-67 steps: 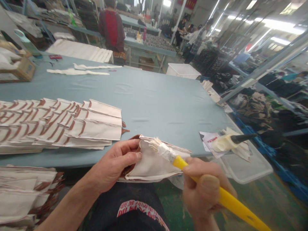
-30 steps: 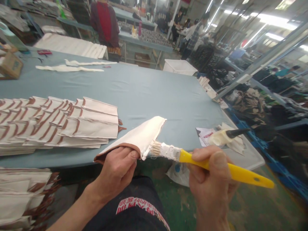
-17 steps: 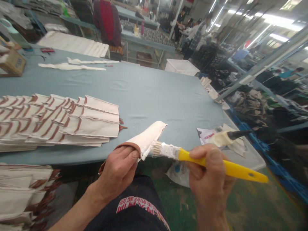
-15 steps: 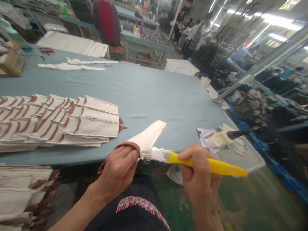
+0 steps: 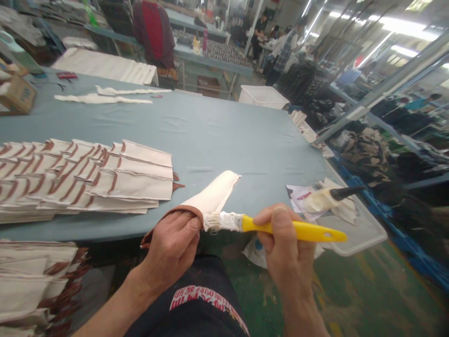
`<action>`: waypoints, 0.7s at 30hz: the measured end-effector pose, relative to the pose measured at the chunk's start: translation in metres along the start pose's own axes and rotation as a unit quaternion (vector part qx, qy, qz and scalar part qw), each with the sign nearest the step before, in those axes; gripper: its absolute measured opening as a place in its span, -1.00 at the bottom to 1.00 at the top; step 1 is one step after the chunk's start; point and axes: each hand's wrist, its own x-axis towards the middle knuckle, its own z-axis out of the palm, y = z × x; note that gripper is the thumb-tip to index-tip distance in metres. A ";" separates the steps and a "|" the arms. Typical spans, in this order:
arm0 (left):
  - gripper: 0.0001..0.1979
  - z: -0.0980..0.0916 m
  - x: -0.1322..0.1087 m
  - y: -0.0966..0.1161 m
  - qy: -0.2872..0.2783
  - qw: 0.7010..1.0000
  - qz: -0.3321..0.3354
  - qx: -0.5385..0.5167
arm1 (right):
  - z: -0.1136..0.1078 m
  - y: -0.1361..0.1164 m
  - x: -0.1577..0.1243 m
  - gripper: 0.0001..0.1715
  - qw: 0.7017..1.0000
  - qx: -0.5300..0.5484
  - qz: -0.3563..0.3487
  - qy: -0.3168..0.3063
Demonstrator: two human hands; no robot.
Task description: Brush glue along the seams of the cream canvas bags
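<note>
My left hand (image 5: 175, 243) is closed on a cream fabric piece (image 5: 213, 189) with a brown edge, at the front of the table. The piece's far end rests on the blue-grey tabletop (image 5: 242, 131). In my right hand (image 5: 286, 248) is a paintbrush (image 5: 294, 229) with a yellow handle, held level. White paste coats its ferrule and bristles. The bristle tip touches the edge of the fabric piece, right beside my left fingertips. My left palm and the part of the fabric inside it are hidden.
Rows of overlapping cream pieces with brown edges (image 5: 140, 182) lie on the left. More hang in a stack (image 5: 31, 281) below. At right, a translucent tray (image 5: 372, 234) holds a second, dark-handled brush (image 5: 345, 192). Cream strips (image 5: 105, 98) and a cardboard box (image 5: 21, 96) lie at the back left.
The paintbrush and my right hand have shifted slightly left and up, the handle end now more level. My left hand and the fabric piece have barely moved.
</note>
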 end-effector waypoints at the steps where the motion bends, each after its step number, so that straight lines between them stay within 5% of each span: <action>1: -0.72 0.001 -0.001 0.000 0.000 1.000 0.002 0.005 | -0.001 0.001 0.001 -0.49 1.000 -0.010 -0.002 0.008; 8: -0.73 0.007 -0.006 -0.001 0.007 1.000 0.013 0.012 | -0.001 -0.010 0.005 -0.49 0.995 -0.005 0.055 0.088; 17: -0.74 0.006 -0.003 -0.004 0.002 0.999 0.028 0.040 | 0.002 -0.010 -0.005 -0.45 0.994 -0.085 0.049 -0.046; 21: -0.75 0.007 -0.004 -0.005 0.000 0.999 0.027 0.036 | 0.005 -0.022 -0.007 -0.43 0.992 -0.066 0.103 -0.016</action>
